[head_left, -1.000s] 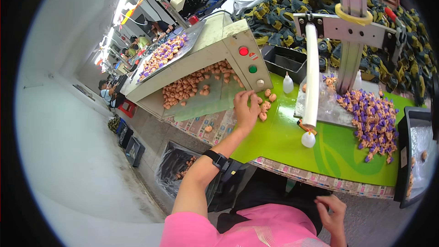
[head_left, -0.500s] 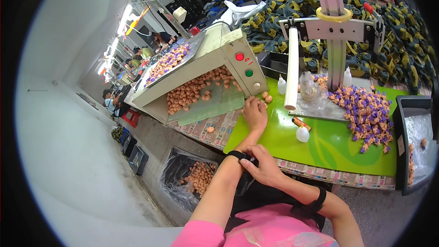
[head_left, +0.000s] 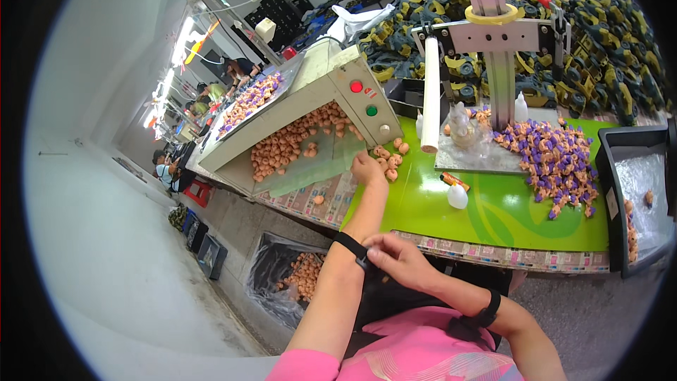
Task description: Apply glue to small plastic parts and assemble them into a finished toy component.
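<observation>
My left hand [head_left: 368, 168] is closed, its fingers curled at the right edge of a translucent green sheet [head_left: 321, 162]; what it holds, if anything, is hidden. Just right of it, several small peach-coloured round toy pieces [head_left: 391, 162] lie on the bright green mat [head_left: 416, 204]. Many more of these round pieces [head_left: 278, 154] are heaped in the opening of a cream metal machine [head_left: 345, 88]. My right hand [head_left: 396, 257] reaches across to my left forearm, where its fingers pinch the black wristband [head_left: 352, 245].
A white dropper bottle [head_left: 457, 196] stands near an orange tube [head_left: 454, 181]. Purple-and-peach figures [head_left: 553, 159] are piled by a metal post [head_left: 501, 85]. A dark tray [head_left: 612, 197] sits at right, a lined bin [head_left: 257, 268] below the table. Yellow-and-dark toy vehicles [head_left: 599, 49] fill the back.
My left hand has drawn back leftward and curled, and more round pieces show beside it on the mat. My right hand stays at the wristband. The whole view has shifted slightly.
</observation>
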A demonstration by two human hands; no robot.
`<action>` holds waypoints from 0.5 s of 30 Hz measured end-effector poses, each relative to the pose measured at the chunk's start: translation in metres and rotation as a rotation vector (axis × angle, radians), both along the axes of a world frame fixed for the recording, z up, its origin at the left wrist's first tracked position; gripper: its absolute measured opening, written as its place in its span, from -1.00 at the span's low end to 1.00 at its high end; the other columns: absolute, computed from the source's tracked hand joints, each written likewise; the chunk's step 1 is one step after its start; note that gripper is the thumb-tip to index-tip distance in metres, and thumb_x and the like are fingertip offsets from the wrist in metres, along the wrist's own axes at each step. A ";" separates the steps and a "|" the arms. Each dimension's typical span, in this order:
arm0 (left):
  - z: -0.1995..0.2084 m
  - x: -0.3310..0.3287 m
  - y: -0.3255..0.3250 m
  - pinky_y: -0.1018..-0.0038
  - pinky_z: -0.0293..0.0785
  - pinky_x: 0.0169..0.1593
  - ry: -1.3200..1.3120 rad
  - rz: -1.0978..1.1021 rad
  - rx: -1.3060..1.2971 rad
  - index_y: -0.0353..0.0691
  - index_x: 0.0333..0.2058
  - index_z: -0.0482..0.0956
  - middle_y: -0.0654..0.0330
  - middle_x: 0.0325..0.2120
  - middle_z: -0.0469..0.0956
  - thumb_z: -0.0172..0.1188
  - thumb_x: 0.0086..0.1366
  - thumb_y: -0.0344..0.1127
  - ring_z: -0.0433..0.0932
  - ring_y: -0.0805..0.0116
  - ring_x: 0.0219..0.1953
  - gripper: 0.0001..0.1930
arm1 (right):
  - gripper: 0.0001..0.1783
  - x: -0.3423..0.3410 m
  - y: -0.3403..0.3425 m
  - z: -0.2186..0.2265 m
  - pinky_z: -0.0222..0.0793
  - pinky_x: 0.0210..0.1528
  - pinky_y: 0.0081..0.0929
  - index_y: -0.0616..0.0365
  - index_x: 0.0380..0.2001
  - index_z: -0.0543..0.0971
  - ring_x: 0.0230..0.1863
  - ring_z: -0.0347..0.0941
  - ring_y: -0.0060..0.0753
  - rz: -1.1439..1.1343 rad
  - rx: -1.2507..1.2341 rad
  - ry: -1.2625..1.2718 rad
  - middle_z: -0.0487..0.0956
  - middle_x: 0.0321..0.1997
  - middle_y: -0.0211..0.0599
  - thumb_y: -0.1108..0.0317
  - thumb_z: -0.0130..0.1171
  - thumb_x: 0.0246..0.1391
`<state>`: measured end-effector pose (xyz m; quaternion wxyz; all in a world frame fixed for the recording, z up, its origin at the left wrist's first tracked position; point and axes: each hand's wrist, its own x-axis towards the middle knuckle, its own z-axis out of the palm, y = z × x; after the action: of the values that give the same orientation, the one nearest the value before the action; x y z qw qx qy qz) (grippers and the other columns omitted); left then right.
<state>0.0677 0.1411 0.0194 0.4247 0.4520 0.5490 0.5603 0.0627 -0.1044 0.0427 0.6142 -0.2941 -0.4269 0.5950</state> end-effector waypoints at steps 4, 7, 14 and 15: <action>0.032 -0.001 -0.010 0.26 0.47 -0.09 -0.439 -0.111 -0.246 -0.32 -0.09 0.44 0.01 -0.03 0.41 -0.07 0.30 -0.20 0.54 0.14 -0.19 -0.66 | -0.70 -0.003 0.023 -0.021 0.33 -0.12 -0.63 0.16 -0.07 0.43 -0.21 0.38 -0.70 -0.122 -0.035 0.118 0.46 -0.29 -0.53 0.21 0.09 0.23; 0.075 0.010 -0.035 0.33 0.37 0.05 -0.564 -0.101 -0.462 -0.27 0.04 0.40 0.10 0.03 0.35 -0.11 0.31 -0.22 0.45 0.26 -0.03 -0.61 | -0.68 0.004 0.032 -0.038 0.33 -0.02 -0.55 0.17 -0.07 0.42 -0.13 0.42 -0.61 0.009 -0.211 0.330 0.49 -0.17 -0.48 0.19 0.07 0.23; 0.055 -0.006 -0.002 0.41 0.16 0.15 -0.718 0.167 -0.438 -0.11 0.09 0.40 0.24 -0.08 0.35 -0.23 0.33 -0.26 0.33 0.41 -0.07 -0.60 | -0.63 -0.026 0.009 -0.031 0.35 0.08 -0.40 0.04 0.03 0.44 -0.03 0.46 -0.51 0.436 -0.201 0.799 0.52 0.00 -0.45 0.11 -0.06 0.27; 0.046 -0.018 0.013 0.41 0.16 0.15 -0.722 0.175 -0.432 -0.11 0.09 0.40 0.24 -0.08 0.35 -0.23 0.33 -0.26 0.33 0.41 -0.07 -0.60 | -0.63 -0.032 0.008 -0.033 0.35 0.08 -0.40 0.04 0.03 0.44 -0.03 0.46 -0.51 0.446 -0.203 0.796 0.52 0.00 -0.45 0.11 -0.06 0.27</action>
<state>0.0497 0.1536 0.0658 0.6254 0.0793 0.5063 0.5885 0.0307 -0.0966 0.0099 0.5555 -0.0023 -0.1504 0.8178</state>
